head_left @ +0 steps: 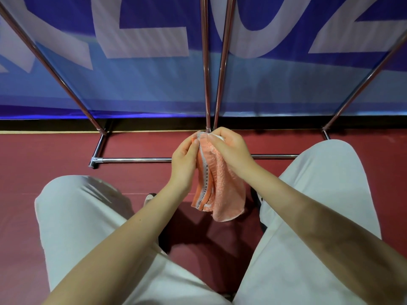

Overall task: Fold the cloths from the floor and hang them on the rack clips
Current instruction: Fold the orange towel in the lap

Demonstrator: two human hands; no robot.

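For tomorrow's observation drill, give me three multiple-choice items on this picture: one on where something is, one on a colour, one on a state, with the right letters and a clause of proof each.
1. Where is the cloth?
A. Flat on the floor
B. Held up between both hands, hanging down
C. Draped over a rack bar

2. What is the cloth's main colour?
A. Orange
B. Green
C. Black

3. What is the left hand doing?
A. Resting open on a knee
B. Gripping a rack bar
C. Pinching the cloth's top edge

Answers:
1 B: the left hand and the right hand hold its top while the rest hangs above the red floor.
2 A: orange towelling with a pale striped border.
3 C: its fingers close on the upper edge.
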